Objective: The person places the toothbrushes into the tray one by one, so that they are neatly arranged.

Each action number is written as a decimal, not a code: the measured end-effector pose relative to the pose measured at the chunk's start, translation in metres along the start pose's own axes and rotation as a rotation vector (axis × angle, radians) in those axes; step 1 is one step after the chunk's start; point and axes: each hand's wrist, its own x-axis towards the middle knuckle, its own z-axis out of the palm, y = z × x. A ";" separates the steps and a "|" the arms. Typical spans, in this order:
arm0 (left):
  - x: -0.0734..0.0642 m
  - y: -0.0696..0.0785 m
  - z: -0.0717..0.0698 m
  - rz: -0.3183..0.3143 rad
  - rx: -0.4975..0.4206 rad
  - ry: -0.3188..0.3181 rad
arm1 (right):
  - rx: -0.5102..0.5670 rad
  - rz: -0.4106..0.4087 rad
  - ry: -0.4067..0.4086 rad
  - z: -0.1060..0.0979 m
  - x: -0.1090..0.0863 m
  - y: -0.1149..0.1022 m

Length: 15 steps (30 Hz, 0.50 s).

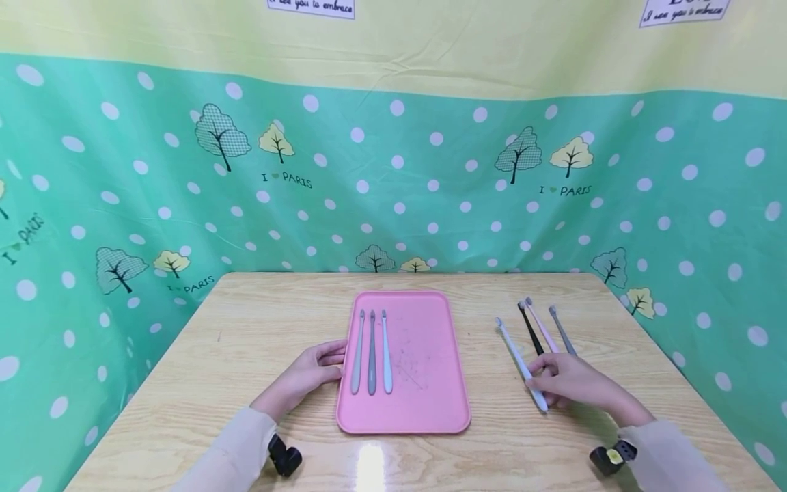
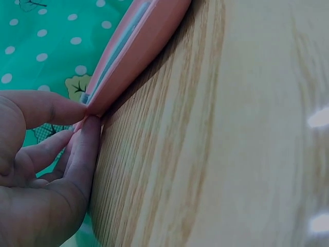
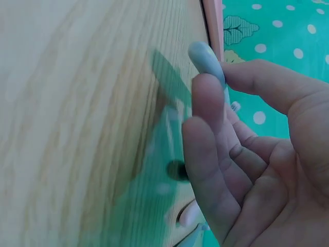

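While your left hand (image 1: 307, 376) pinches the left rim of the pink tray (image 1: 430, 410), your right hand (image 1: 574, 383), out to the tray's right, holds a light-blue toothbrush (image 1: 515, 355) near its handle end. There's the weak spot: gripped that far back, it could swivel or slip. Careful, too, of the black toothbrush (image 1: 532, 331), pink toothbrush (image 1: 544, 331) and grey toothbrush (image 1: 563, 333), right of the tray on the table (image 1: 277, 307); a low sweep might scatter them. Inside the tray, along its left half, lie a pale grey brush (image 1: 358, 355), dark grey brush (image 1: 371, 355) and pale blue brush (image 1: 387, 355); one tug could roll them.
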 end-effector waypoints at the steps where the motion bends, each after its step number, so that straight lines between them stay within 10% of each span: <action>1: 0.000 0.000 0.000 0.000 -0.002 0.002 | -0.002 -0.008 -0.001 0.001 0.001 -0.001; 15: 0.004 -0.003 -0.001 0.024 -0.014 -0.014 | 0.031 -0.049 -0.054 0.020 0.022 -0.021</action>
